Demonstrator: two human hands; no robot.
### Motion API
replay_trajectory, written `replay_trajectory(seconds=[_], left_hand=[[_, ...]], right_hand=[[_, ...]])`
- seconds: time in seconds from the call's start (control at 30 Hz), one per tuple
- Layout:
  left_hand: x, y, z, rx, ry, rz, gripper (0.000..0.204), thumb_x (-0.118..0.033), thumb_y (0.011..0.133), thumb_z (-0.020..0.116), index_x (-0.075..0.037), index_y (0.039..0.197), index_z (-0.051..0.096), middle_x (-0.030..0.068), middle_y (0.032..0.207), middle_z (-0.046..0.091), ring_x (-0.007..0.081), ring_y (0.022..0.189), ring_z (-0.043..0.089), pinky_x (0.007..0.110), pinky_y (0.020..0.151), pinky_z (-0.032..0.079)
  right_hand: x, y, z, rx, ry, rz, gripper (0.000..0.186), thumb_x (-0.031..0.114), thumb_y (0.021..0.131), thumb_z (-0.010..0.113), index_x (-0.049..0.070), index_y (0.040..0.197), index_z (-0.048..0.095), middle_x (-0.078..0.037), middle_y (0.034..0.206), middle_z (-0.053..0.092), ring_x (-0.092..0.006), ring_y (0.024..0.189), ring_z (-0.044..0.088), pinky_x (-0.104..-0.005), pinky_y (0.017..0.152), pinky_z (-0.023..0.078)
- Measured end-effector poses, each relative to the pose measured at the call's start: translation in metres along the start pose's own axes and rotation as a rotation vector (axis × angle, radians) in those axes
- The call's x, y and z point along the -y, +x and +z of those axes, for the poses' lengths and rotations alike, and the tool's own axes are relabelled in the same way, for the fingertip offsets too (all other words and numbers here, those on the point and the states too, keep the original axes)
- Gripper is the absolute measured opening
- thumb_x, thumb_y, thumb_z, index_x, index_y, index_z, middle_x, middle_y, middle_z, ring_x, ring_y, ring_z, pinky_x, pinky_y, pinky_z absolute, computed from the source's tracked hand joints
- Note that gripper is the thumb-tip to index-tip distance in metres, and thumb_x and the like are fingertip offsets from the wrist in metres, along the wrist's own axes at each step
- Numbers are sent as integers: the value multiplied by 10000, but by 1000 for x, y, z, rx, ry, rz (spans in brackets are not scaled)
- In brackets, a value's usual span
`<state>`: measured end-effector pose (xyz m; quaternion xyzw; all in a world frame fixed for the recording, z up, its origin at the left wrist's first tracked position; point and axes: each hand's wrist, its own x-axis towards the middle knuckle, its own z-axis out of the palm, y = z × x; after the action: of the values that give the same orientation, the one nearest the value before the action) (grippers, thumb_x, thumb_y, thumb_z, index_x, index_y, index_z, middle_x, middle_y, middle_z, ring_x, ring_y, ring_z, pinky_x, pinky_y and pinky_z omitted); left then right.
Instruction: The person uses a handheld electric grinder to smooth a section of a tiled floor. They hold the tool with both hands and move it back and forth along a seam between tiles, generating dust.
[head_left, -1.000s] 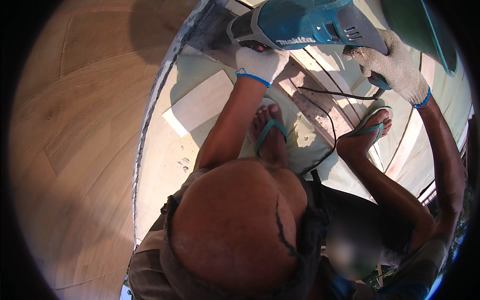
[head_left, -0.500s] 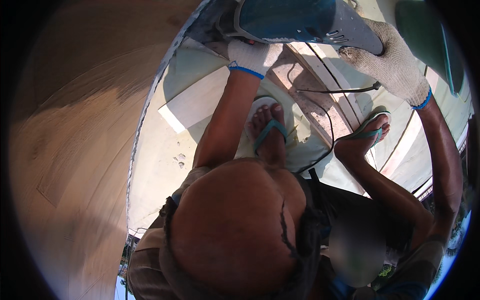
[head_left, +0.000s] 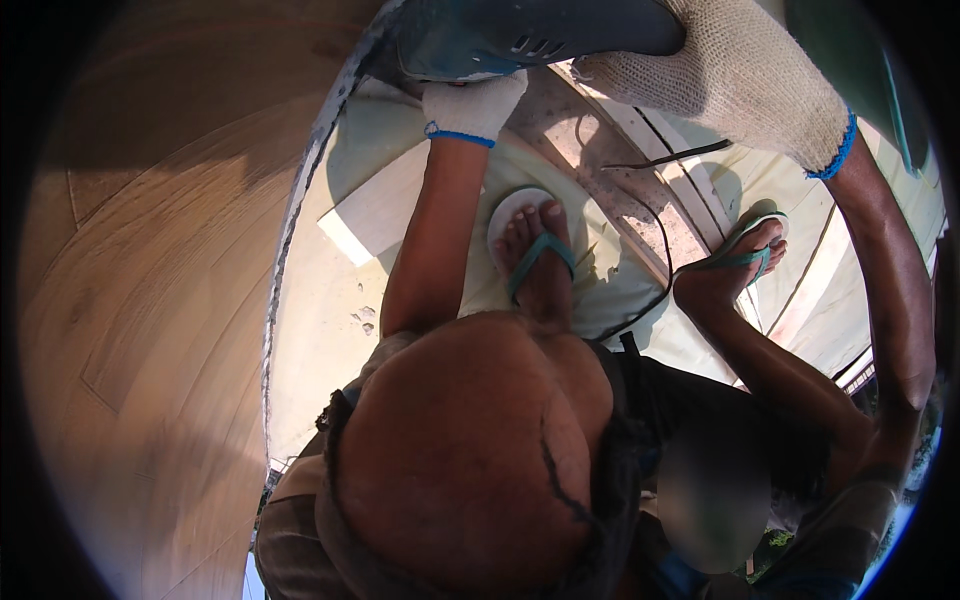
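Observation:
A teal power tool sits at the top edge, partly cut off, against the grey edge of a large wooden panel. My left hand, in a white knit glove with a blue cuff, grips the tool's underside at its front. The rear of the tool is held from above by my right hand, in the same kind of glove. A black cable runs down from the tool past my feet.
My feet in teal flip-flops stand on a pale sheet over planks. A pale wooden block lies beside the left arm. The panel's curved grey edge runs down the left. A head fills the lower centre.
The tool and both gloved hands have shifted upward and nearer the camera, so the tool is now largely cut off. The feet have stayed put.

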<state>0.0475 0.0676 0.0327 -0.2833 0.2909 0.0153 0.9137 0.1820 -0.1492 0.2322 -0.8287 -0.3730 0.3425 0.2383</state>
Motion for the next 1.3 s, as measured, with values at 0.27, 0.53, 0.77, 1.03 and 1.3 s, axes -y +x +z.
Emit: replay_trajectory(seconds=[0.27, 0.53, 0.77, 1.03, 1.3], left_hand=[[-10, 5, -19, -79, -32, -28, 430, -368, 1142, 450, -85, 1292, 737, 125, 1315, 784, 315, 1236, 734, 570, 1094, 562], [56, 3, -25, -223, 35, 45, 347, -357, 1093, 531, -123, 1217, 756, 49, 1094, 758, 264, 1137, 722, 545, 1146, 545], [76, -16, -1, -222, 21, 118, 254, -386, 1053, 611, -170, 958, 706, -40, 770, 576, 161, 784, 600, 404, 903, 587], [33, 21, -29, 0, 87, 81, 282, -282, 1099, 531, -164, 869, 645, -9, 741, 499, 182, 723, 513, 405, 834, 539], [-20, 17, -39, -91, 102, 117, 334, -298, 1127, 468, -102, 1146, 737, 89, 1106, 779, 251, 1095, 722, 536, 1024, 558]], right_hand=[[9, -11, 6, 40, 7, 67, 694, 493, 907, 884, 11, 1387, 748, -118, 1040, 812, -204, 935, 782, -353, 870, 636], [-28, -89, -17, -1, 305, 326, 676, 419, 927, 885, 6, 1425, 690, -131, 1116, 807, -192, 982, 780, -345, 858, 657], [-47, -92, -23, 62, 250, 272, 846, 462, 970, 884, 38, 1584, 484, -178, 1274, 755, -254, 1099, 797, -356, 889, 676], [-66, -60, -26, -98, -100, 104, 743, 486, 916, 909, 43, 1466, 679, -162, 1230, 772, -271, 1053, 792, -409, 940, 641], [-23, -14, 10, -24, 100, -47, 620, 448, 911, 915, 42, 1354, 764, -115, 1064, 818, -219, 961, 779, -375, 900, 629]])
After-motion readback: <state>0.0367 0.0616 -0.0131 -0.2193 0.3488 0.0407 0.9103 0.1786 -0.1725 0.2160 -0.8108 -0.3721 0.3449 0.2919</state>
